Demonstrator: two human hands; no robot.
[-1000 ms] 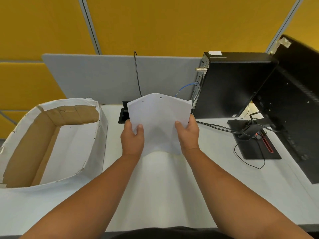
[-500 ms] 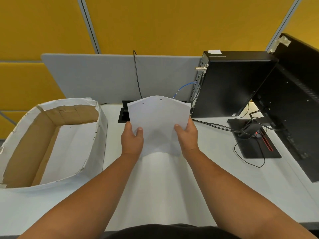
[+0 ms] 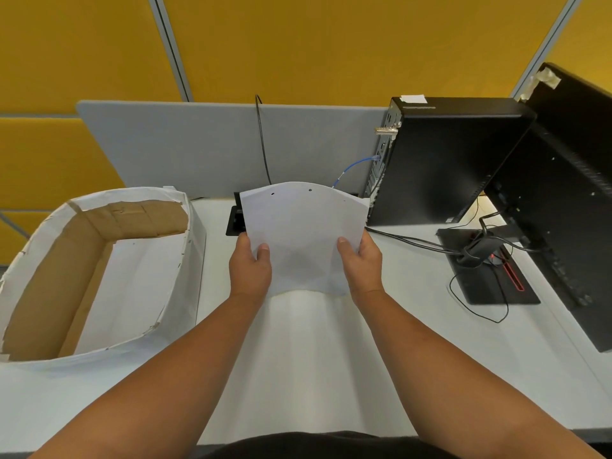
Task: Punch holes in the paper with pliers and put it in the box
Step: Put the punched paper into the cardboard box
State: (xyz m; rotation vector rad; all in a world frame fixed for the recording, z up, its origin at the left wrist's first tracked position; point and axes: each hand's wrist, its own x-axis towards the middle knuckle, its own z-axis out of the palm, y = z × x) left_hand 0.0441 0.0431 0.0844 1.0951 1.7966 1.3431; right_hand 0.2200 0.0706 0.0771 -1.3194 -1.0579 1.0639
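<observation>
A white sheet of paper is held upright above the middle of the desk, slightly bowed, with two small punched holes near its top edge. My left hand grips its lower left side, thumb on the front. My right hand grips its lower right side the same way. The box, cardboard wrapped in white paper with an open top, stands on the desk to the left of my hands. No pliers are in view.
A black computer tower stands at the back right, beside a black monitor on its base with tangled cables. A grey divider panel runs along the desk's back. A black cable box sits behind the paper.
The paper and both hands have stayed almost still, shifting only very slightly to the left.
</observation>
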